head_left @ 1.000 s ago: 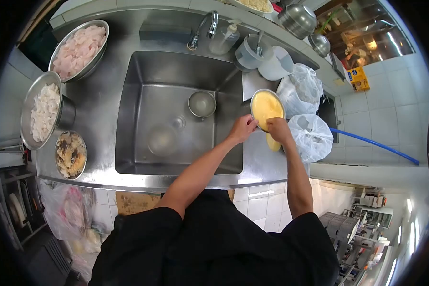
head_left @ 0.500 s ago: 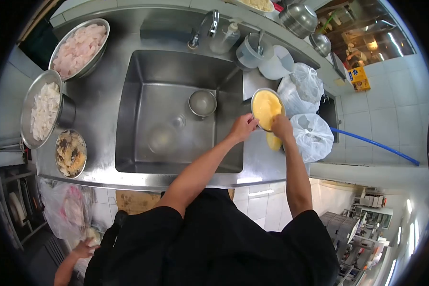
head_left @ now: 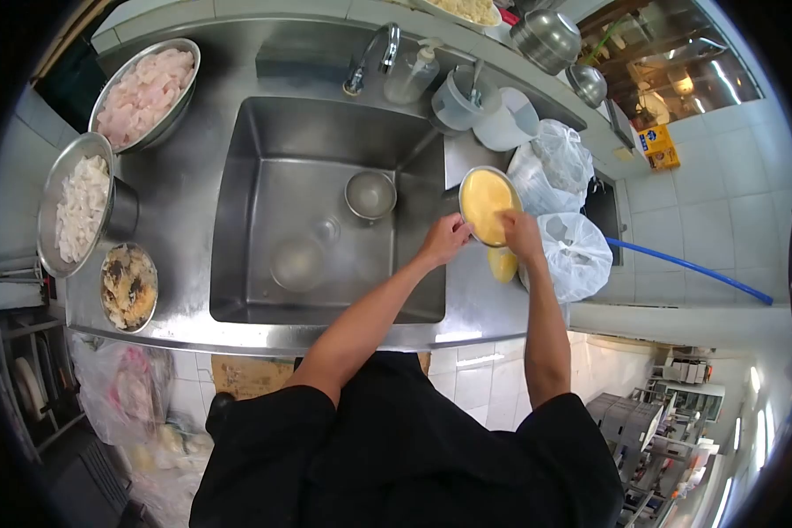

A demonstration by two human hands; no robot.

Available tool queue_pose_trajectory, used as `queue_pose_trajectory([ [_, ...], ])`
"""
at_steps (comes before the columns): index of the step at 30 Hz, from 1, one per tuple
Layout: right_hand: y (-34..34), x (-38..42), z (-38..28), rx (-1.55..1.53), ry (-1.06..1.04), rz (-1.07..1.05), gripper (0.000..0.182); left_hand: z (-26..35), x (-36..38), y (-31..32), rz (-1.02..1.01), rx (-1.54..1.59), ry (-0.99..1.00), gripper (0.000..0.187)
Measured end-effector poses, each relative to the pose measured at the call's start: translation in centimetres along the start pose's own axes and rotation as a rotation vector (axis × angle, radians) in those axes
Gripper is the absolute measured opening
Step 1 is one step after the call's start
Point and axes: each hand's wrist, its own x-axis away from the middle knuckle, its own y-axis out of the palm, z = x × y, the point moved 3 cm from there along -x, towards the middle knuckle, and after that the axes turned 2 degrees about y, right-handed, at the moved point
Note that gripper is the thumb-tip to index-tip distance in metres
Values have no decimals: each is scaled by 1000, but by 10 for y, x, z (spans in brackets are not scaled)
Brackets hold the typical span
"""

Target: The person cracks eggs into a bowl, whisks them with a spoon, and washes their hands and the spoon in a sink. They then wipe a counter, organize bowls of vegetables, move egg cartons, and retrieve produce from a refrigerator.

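Note:
A metal bowl (head_left: pixel 460 204) of smooth yellow mixture (head_left: pixel 484 195) is at the right side of the sink. My left hand (head_left: pixel 449 238) pinches its near left rim. Over the near right part of the mixture is my right hand (head_left: pixel 521 236), with fingers curled down toward it. Whatever those fingers hold, if anything, is hidden. Just below the bowl, a yellow object (head_left: pixel 503 264) rests on the steel counter, partly covered. Plastic bags (head_left: pixel 570 255) sit close to the right of my right hand.
In the sink (head_left: pixel 264 202) lies a small metal bowl (head_left: pixel 370 194). Left of it stand bowls of pale pink meat (head_left: pixel 150 92), white pieces (head_left: pixel 84 207) and a brown-yellow mix (head_left: pixel 129 286). The faucet (head_left: pixel 387 53), a pump bottle (head_left: pixel 414 75) and white tubs (head_left: pixel 509 119) line the back.
My right hand has shifted slightly in the bowl, and the yellow surface looks smoother. Another person's hand at the lower left has gone from view. The camera view has shifted a little.

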Motion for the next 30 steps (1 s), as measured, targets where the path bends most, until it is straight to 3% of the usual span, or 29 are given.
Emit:
queue_pose_trajectory([
  [1, -2, 4, 5, -92, 97, 162, 20, 0, 2, 3, 13, 30, 5, 26],
  [2, -1, 5, 7, -96, 95, 163, 20, 1, 1, 0, 28, 48, 17, 26],
  [4, 5, 3, 1, 61, -176, -153, 19, -6, -2, -1, 22, 14, 15, 26],
  [5, 5, -2, 1, 64, -181, -151, 19, -10, -5, 0, 15, -10, 8, 26],
  [7, 0, 5, 9, -67, 46, 149, 18, -7, -2, 3, 24, 17, -9, 26],
  [8, 1, 9, 9, -72, 54, 149, 18, -4, -1, 0, 32, 25, -16, 26],
  [10, 1, 5, -3, 24, -153, -165, 18, 3, -1, -3, 24, -27, -9, 26],
  [11, -1, 4, -6, 27, -156, -166, 18, 5, 1, -3, 19, -70, -13, 26],
  [13, -9, 10, -13, 11, 104, 38, 18, 0, 2, 1, 25, -24, -4, 26],
  [14, -7, 11, -10, 3, 105, 39, 18, -1, 1, -1, 26, 3, 17, 26],
  [16, -7, 7, -9, -93, -181, -141, 20, -2, -3, -3, 28, 7, 26, 26],
  [17, -3, 6, -7, -91, -180, -143, 20, -4, -2, 0, 25, 21, 25, 27],
  [19, -2, 5, -2, 18, 72, 31, 19, 0, -3, 1, 30, 20, 24, 27],
  [20, 0, 11, -1, 9, 84, 29, 19, 0, 0, -1, 26, 4, 20, 27],
  [22, -7, 3, -8, -110, -158, -178, 19, 1, -4, -4, 41, -6, 49, 28],
  [23, -4, 0, -9, -109, -159, -181, 19, -1, -2, -3, 49, -14, 61, 29],
  [25, 3, 5, -3, 65, 125, 8, 18, -3, 5, 2, 32, -6, 32, 28],
  [26, 1, 1, -2, 61, 120, 16, 18, 0, -1, -3, 21, -15, 29, 28],
  [28, -4, 4, -8, -91, -202, -122, 19, 3, -5, -5, 24, 0, 37, 27],
  [29, -1, 5, -8, -94, -189, -127, 19, 0, -1, -2, 12, 18, 32, 27],
  [30, 4, 2, -3, 41, -47, -76, 19, -5, 1, 3, -2, 24, 21, 27],
])
